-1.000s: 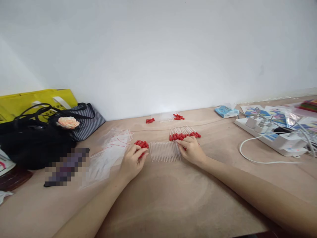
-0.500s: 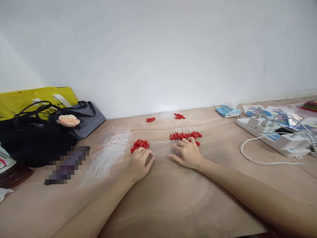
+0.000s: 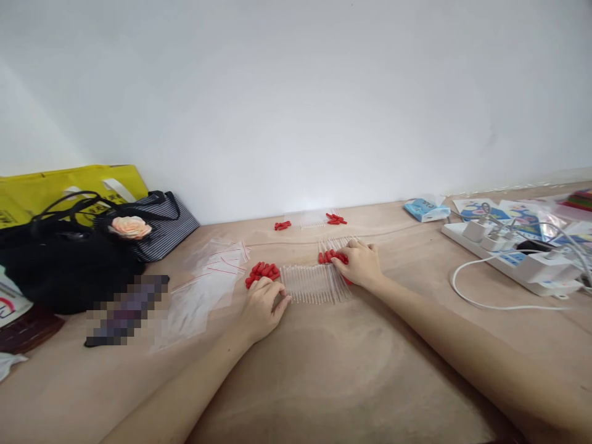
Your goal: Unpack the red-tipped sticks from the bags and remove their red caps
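Observation:
A row of clear dropper tubes (image 3: 309,285) lies side by side on the table in front of me. At its left end, my left hand (image 3: 265,309) rests with curled fingers, thumb and forefinger tips close together by the lower tube ends; what is between them is too small to make out. A pile of red rubber bulbs (image 3: 263,273) lies just beyond that hand. My right hand (image 3: 363,264) reaches over several droppers with red bulbs (image 3: 327,256) behind the row. Its bent fingers close on the bulbs, partly hiding them.
Small zip bags (image 3: 203,302) spread out at the left, near a blurred dark object (image 3: 129,311) and bags (image 3: 60,259). Another bag with tubes (image 3: 319,218) lies by the wall between small red piles. To the right are a power strip (image 3: 513,259) with cables and a blue pack (image 3: 425,209).
My right hand has moved from the right end of the tube row up and away to the red-bulbed droppers. More tubes show at that end. The left hand stays nearly in place.

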`<state>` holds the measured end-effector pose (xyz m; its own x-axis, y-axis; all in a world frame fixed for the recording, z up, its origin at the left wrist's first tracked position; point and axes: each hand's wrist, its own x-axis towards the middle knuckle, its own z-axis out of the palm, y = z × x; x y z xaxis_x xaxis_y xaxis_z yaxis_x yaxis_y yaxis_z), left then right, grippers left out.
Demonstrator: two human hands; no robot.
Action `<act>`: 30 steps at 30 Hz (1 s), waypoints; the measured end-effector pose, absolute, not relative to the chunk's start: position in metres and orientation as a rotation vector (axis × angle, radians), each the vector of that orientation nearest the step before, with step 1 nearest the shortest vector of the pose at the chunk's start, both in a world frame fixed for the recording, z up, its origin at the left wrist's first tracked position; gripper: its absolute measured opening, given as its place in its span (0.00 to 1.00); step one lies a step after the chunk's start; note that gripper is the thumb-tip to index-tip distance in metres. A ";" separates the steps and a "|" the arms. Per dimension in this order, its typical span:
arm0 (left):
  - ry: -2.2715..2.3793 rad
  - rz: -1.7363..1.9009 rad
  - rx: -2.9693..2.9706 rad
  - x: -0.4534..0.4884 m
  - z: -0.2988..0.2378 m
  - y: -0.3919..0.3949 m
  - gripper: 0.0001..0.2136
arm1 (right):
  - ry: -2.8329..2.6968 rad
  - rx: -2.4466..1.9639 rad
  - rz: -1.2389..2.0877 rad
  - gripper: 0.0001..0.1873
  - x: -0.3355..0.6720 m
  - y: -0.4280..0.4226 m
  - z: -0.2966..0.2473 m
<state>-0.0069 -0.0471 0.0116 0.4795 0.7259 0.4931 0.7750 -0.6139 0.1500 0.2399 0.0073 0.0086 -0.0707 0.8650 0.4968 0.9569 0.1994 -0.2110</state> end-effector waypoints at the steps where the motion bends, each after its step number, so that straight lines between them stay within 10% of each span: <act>1: -1.332 -0.809 -2.620 -0.007 0.011 -0.047 0.05 | -1.972 -1.705 -0.241 0.15 0.239 0.009 0.008; 20: -1.179 -1.115 -2.700 0.004 0.022 -0.046 0.06 | -1.876 -1.266 -0.284 0.09 0.230 -0.018 0.011; 30: -2.108 -1.804 -2.825 0.042 0.018 -0.064 0.17 | -1.969 -0.808 -0.320 0.06 0.197 -0.066 0.006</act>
